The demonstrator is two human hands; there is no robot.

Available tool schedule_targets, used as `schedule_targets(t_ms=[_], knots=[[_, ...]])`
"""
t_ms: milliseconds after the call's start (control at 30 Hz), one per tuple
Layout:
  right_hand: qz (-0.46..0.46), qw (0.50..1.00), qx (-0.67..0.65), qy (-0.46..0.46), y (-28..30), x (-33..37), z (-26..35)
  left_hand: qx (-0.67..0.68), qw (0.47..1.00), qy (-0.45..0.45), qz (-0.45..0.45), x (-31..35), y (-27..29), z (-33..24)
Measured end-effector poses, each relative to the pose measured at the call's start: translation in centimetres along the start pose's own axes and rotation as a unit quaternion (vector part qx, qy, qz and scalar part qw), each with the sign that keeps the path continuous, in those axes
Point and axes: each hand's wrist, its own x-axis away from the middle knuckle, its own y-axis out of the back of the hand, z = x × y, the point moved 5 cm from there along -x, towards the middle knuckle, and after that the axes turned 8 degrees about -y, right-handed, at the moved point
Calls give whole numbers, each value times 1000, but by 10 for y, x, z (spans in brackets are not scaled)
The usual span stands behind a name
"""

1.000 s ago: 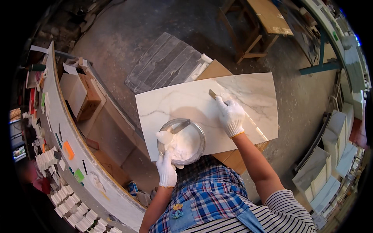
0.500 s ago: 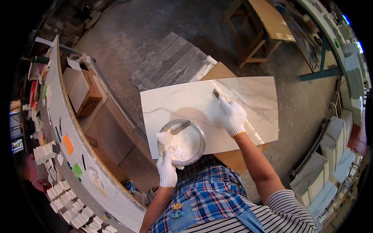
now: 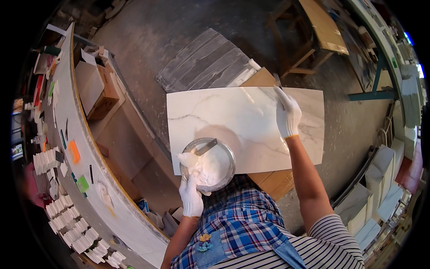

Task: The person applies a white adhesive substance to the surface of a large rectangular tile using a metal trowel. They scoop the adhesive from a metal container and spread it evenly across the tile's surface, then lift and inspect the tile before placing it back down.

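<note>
A pale, grey-veined marble-look slab (image 3: 251, 101) lies in front of me. My left hand (image 3: 191, 197), in a white glove, grips the near left rim of a round metal bowl (image 3: 232, 172), held over the slab's near edge. White paste (image 3: 212, 168) fills much of the bowl, and a wide flat blade (image 3: 206, 146) rests in it. My right hand (image 3: 289, 114), also gloved, is closed around a small putty knife (image 3: 277, 80) at the slab's far edge; its handle is hidden in the glove. A faint streak (image 3: 253, 102) shows on the slab left of this hand.
Cardboard (image 3: 275, 183) shows under the slab. Beyond it, a dark grey striped panel (image 3: 204, 62) lies on the floor. A long curved-looking counter (image 3: 96, 179) with small tools runs along the left. A wooden stand (image 3: 309, 56) is at the far right, and stacked slabs (image 3: 358, 201) stand at the right.
My right hand has moved right and away from me with the putty knife, from the slab's middle to its far edge. My left hand still holds the bowl in nearly the same place.
</note>
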Motion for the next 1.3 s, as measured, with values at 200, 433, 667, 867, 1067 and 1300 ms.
schedule_targets(t_ms=[200, 433, 667, 867, 1067, 1300], knots=[[53, 982, 149, 101, -31, -42, 31, -3, 1000, -6, -23, 6, 9, -6], [43, 969, 226, 94, -54, -52, 12, -9, 999, -30, -43, 11, 14, -12], [32, 971, 222, 84, -54, -48, 12, 1, 998, -33, -47, 14, 12, -10], [0, 980, 181, 79, -42, -49, 23, -12, 999, -31, -34, 14, 7, -8], [25, 977, 192, 90, -60, -46, 27, -31, 999, -21, -25, 16, -4, -10], [5, 980, 179, 85, -75, -50, 31, -33, 999, -22, -10, 17, -13, -13]])
